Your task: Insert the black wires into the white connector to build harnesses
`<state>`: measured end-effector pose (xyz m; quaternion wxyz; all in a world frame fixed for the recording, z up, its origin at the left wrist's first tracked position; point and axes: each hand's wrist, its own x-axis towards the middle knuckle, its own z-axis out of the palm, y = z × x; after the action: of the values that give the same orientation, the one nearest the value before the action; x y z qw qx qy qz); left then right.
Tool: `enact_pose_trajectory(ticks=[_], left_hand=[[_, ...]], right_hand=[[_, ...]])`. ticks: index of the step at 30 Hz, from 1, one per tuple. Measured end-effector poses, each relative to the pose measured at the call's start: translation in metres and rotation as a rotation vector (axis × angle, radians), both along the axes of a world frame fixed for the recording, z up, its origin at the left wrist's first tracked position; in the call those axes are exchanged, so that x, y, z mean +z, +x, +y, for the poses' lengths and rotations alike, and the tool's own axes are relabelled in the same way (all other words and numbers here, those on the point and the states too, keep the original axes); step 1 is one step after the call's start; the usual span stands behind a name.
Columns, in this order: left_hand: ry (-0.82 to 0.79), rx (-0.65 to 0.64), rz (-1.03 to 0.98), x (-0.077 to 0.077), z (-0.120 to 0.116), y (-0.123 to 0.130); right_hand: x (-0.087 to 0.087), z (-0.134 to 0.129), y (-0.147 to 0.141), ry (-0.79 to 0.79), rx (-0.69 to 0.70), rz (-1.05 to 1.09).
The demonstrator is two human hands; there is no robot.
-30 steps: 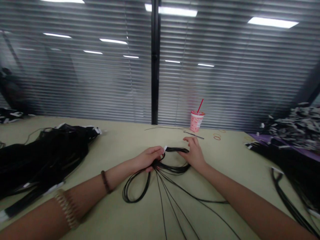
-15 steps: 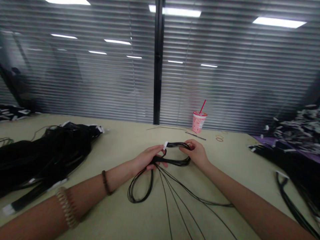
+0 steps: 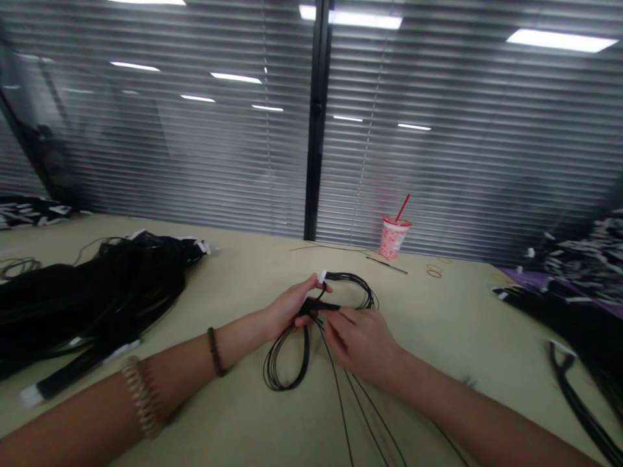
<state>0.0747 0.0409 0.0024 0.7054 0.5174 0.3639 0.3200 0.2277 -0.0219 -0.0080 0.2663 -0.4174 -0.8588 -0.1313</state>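
A looped bundle of thin black cables is held just above the table in front of me. My left hand grips it at the middle, near a white connector at the end of the upper loop. My right hand has its fingers closed on the black strands just right of the left hand. One loop hangs below my left hand and another arches above my right. Several loose strands trail down toward me, partly behind my right forearm. The right fingertips are partly hidden.
Heaps of black cables lie on the table at left and right. Toward the back stand a pink cup with a red straw, a thin pen-like tool and rubber bands. A blind-covered glass partition rises behind.
My right hand has moved from the far end of the upper loop down and left, to the strands beside my left hand. My left hand keeps its grip. The view has shifted slightly.
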Motion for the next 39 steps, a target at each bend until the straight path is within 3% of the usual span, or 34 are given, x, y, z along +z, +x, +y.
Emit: enact_pose_trajectory(ticks=[3,8,21,26,30,35,39], left_hand=[[-0.035,-0.01,-0.011,0.002,-0.001,0.0],[-0.014,-0.05,-0.064,-0.002,0.001,-0.002],[0.004,-0.058,-0.099,-0.01,0.007,-0.003],[0.001,-0.041,-0.048,-0.008,0.005,-0.004],[0.023,-0.032,-0.051,-0.007,0.004,-0.004],[0.053,-0.02,-0.051,-0.006,0.002,-0.003],[0.087,0.009,-0.035,-0.007,0.002,-0.002]], right_hand=[[-0.004,0.003,0.001,-0.021,-0.013,-0.004],[-0.004,0.008,0.0,-0.206,0.025,0.233],[0.011,0.011,0.003,-0.476,-0.004,0.449],[0.008,0.013,0.002,-0.734,0.051,0.598],[0.002,0.016,0.004,-0.732,0.115,0.631],[0.003,0.017,0.007,-0.749,0.099,0.586],[0.01,0.018,0.008,-0.865,0.11,0.681]])
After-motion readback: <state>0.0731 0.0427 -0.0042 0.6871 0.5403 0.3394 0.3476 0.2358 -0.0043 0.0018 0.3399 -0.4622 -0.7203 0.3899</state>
